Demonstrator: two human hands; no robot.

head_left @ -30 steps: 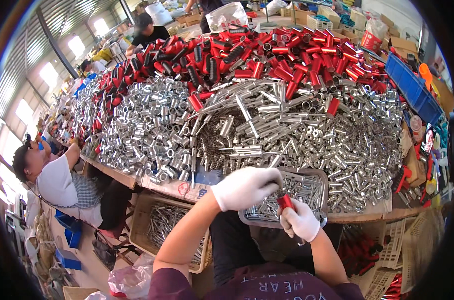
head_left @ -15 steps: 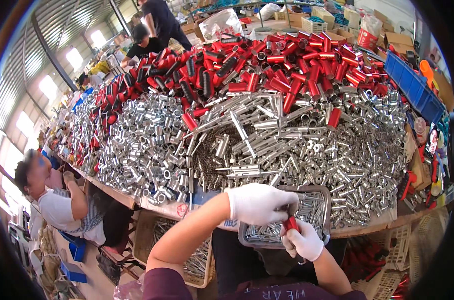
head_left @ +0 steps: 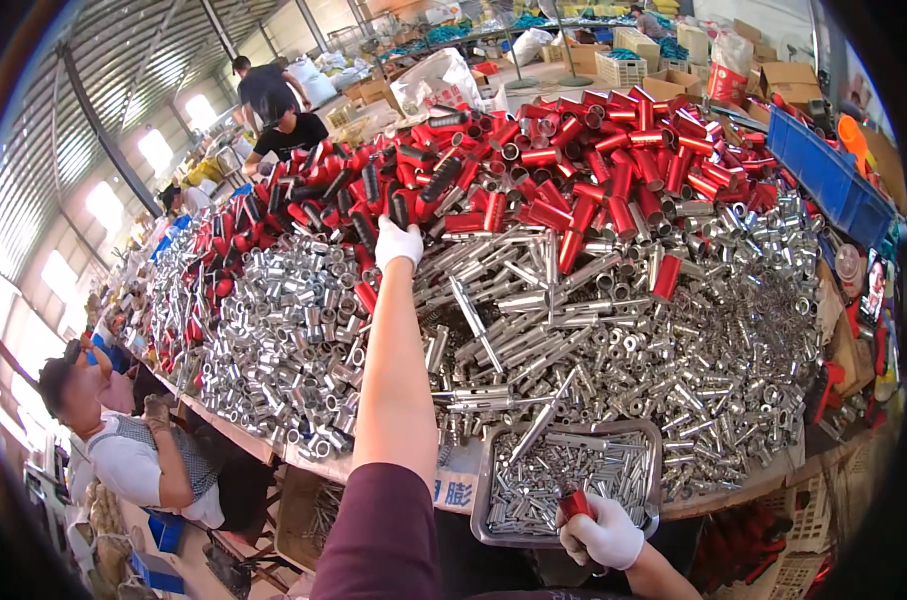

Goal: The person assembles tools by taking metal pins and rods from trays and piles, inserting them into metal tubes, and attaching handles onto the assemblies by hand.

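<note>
My left hand, in a white glove, stretches far over the heap. Its fingers close around the lower end of a red handle with a black grip, partly hidden by the glove. Low in the picture my right hand, gloved too, is closed around a short red metal tube with a dark end pointing up. It hovers over the front edge of a grey plastic tray full of small silver pins and rods. Several longer silver rods lean across the tray's back rim.
Silver collars pile up on the left, slim silver rods in the middle, red tubes at the back. A blue bin stands back right beside a phone. One person sits at left; others work behind.
My left hand has left the red tube by the tray and reached forward to the red and black handles. My right hand keeps the tube, now slightly lower. My view has shifted.
</note>
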